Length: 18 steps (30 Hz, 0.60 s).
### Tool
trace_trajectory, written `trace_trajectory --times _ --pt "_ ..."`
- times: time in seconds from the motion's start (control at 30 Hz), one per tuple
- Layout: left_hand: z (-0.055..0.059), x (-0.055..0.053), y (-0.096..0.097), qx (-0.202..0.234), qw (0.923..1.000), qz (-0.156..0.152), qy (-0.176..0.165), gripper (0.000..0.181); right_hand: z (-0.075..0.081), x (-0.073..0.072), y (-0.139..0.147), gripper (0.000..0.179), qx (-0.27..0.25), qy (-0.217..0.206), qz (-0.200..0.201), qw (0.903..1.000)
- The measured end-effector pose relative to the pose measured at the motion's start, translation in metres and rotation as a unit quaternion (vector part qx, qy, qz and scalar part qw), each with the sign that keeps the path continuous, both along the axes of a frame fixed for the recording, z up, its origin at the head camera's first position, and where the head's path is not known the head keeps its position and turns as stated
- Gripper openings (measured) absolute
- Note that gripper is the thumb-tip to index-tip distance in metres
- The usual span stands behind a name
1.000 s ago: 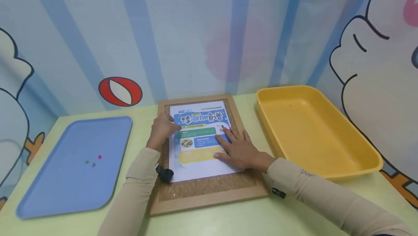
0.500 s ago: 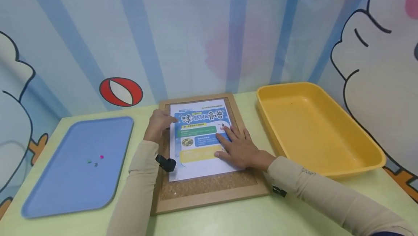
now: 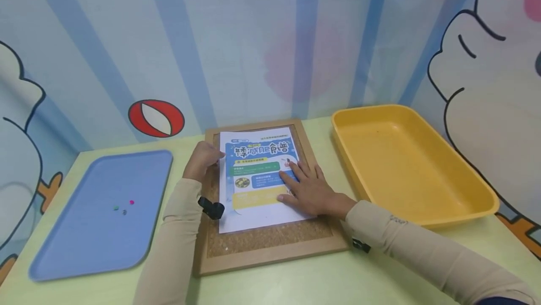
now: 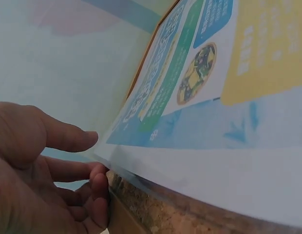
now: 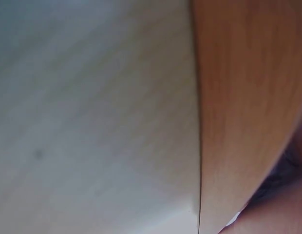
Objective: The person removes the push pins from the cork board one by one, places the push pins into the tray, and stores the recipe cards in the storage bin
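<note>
A printed paper sheet [image 3: 258, 220] with blue, green and yellow blocks lies on a wood-framed corkboard [image 3: 270, 244]. At the sheet's left edge is my left hand [image 3: 204, 159]; in the left wrist view, its thumb [image 4: 73, 136] is above the edge and its curled fingers [image 4: 98, 185] sit just below it, holding it loosely. My right hand [image 3: 310, 192] lies flat with fingers spread on the right part of the sheet. The right wrist view shows mostly the board's wooden frame [image 5: 248, 97] and the table [image 5: 102, 122].
Left of the board lies a blue tray [image 3: 97, 244] bearing a pink pushpin [image 3: 132, 202], a green one [image 3: 116, 208] and a grey one [image 3: 124, 212], all tiny. A deep yellow tray [image 3: 405, 169] stands to the right. A striped cartoon backdrop [image 3: 249, 51] rises behind the table.
My left hand has shifted back and left, its thumb drawing from over the print to the sheet's left edge. The right hand keeps its place.
</note>
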<state>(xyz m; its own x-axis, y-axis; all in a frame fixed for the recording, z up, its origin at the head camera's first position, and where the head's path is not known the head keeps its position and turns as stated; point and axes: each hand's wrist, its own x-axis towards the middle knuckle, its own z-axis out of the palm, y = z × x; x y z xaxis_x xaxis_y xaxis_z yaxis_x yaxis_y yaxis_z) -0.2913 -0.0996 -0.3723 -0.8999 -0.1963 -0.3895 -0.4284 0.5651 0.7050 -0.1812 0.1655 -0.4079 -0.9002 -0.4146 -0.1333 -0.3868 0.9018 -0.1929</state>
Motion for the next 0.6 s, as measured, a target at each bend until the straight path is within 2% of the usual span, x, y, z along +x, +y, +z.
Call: trace_trajectory --times 0.13,0.33,0.47,0.6 --pt "-0.002 0.003 -0.002 -0.006 0.9997 -0.025 -0.005 0.019 -0.002 0.001 0.000 0.073 0.000 -0.003 -0.001 1.0000" --pt "0.003 0.013 -0.007 0.012 0.9971 -0.075 0.010 0.045 -0.003 -0.001 0.001 0.074 -0.002 -0.007 -0.004 1.0000" --pt "0.004 0.017 -0.013 0.082 0.9925 -0.091 -0.003 0.054 0.000 -0.002 0.002 0.074 -0.003 -0.010 -0.006 0.9999" --pt "-0.003 0.019 -0.022 0.151 0.9840 -0.089 -0.030 0.059 -0.001 -0.002 0.002 0.074 -0.007 -0.016 -0.005 0.9998"
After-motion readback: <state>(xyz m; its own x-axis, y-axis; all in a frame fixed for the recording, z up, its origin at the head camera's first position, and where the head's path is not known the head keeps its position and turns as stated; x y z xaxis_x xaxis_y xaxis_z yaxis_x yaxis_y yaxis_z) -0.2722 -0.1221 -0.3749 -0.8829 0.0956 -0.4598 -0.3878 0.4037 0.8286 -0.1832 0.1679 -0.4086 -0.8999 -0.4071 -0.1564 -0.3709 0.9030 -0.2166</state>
